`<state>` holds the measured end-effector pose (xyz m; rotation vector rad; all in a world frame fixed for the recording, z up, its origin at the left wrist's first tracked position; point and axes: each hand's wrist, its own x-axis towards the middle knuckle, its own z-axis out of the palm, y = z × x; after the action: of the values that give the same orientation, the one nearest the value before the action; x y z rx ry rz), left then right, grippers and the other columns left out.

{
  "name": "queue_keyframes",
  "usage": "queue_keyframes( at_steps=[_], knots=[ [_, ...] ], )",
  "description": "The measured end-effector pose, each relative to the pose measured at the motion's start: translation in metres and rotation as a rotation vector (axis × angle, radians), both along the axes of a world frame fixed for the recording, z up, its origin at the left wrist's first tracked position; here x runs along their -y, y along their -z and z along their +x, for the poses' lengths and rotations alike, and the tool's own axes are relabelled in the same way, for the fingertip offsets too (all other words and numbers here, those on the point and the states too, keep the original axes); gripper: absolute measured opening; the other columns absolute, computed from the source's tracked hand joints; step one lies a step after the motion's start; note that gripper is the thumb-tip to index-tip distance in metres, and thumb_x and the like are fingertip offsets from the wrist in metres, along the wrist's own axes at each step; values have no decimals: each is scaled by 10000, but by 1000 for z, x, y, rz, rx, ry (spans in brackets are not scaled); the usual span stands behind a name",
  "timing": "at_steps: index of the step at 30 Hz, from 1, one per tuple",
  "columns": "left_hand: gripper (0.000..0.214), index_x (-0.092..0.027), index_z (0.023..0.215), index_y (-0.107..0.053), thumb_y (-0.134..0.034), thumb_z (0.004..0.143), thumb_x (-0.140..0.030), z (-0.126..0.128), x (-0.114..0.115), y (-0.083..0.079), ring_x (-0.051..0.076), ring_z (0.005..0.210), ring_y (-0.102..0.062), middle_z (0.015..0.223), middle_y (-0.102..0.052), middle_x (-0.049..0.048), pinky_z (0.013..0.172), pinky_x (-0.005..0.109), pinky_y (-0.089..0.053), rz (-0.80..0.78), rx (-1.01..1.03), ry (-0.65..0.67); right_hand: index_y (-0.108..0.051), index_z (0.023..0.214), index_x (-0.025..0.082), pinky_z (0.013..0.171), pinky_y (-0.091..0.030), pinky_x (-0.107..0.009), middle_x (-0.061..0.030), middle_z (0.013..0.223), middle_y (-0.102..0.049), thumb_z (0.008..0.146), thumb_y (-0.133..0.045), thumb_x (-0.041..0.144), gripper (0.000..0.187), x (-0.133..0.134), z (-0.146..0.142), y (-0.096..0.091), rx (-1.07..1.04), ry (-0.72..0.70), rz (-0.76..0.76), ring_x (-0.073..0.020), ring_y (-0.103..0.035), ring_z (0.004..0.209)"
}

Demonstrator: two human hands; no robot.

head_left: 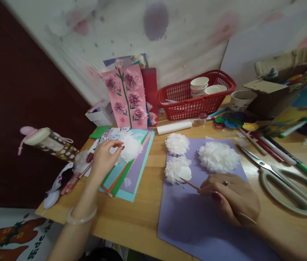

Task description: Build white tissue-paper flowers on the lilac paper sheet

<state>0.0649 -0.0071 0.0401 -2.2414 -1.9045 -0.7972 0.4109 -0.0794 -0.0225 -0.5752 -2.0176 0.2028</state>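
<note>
Head view: the right hand (pixel 232 197) has its fingers closed round a thin stick (pixel 193 185), whose tip meets a white paper flower (pixel 176 169) ahead-left of them; a larger flower (pixel 218 157) sits just beyond those fingers, scissors (pixel 281 183) to their right. The left hand's (pixel 106 156) fingertips meet at white tissue paper (pixel 130 148); whether they grip it, I cannot tell.

- The things are carried by a light wooden table (pixel 145 217).
- Near the front, a purple sheet (pixel 179 214) is laid flat.
- To its left, coloured sheets (pixel 140 177) are stacked unevenly.
- To its right, scissors (pixel 268 168) and pens (pixel 279 148) are laid.
- Behind, a red basket (pixel 199 110) and a white roll (pixel 174 127) are set.
</note>
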Motion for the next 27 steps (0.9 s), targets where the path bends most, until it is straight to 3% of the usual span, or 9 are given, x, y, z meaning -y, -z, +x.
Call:
queue_keyframes(
  at_steps=[6,11,16,20,24,27],
  knots=[
    [189,-194,954,-692,-530,857,-182,8,-29,-1,253,1018,-626,1004,-703,75,946,383,-451,-12,-91,48,-521,879,225,509,-399,-290,-15,637,-610,1044,-263,263,309,1,2,-5,-4,-11,-12,-143,-558,541],
    [222,-191,1015,-712,-654,801,-208,32,-70,3,277,1078,-610,1077,-704,95,994,394,-417,-111,-130,115,-510,887,224,512,-384,-299,-16,640,-600,1048,-238,271,320,5,3,-7,30,-55,9,-149,-545,539],
    [57,-173,718,-719,-688,721,-125,48,-99,11,348,1088,-602,957,-723,127,1019,490,-367,-163,-87,85,-510,892,220,514,-381,-304,-16,653,-611,1045,-217,243,331,8,3,-10,57,-50,14,-149,-542,541],
    [120,-159,754,-713,-614,810,-198,49,-90,-6,312,1004,-651,932,-741,128,940,461,-443,-192,25,79,-523,902,222,525,-395,-302,-19,656,-617,1046,-247,268,315,5,6,-10,19,-4,27,-150,-550,553],
    [227,-162,843,-715,-586,855,-349,58,-55,-29,220,814,-701,870,-764,71,727,318,-533,-336,157,180,-535,873,236,528,-404,-302,-28,637,-610,1041,-290,278,300,1,8,-9,-48,65,4,-157,-557,547],
    [188,-182,793,-720,-637,803,-351,77,-25,-37,196,770,-707,821,-767,43,710,295,-538,-527,289,308,-535,807,241,482,-368,-315,-16,577,-572,1028,-324,269,307,1,9,-10,-92,92,-15,-157,-544,487]
  ],
)
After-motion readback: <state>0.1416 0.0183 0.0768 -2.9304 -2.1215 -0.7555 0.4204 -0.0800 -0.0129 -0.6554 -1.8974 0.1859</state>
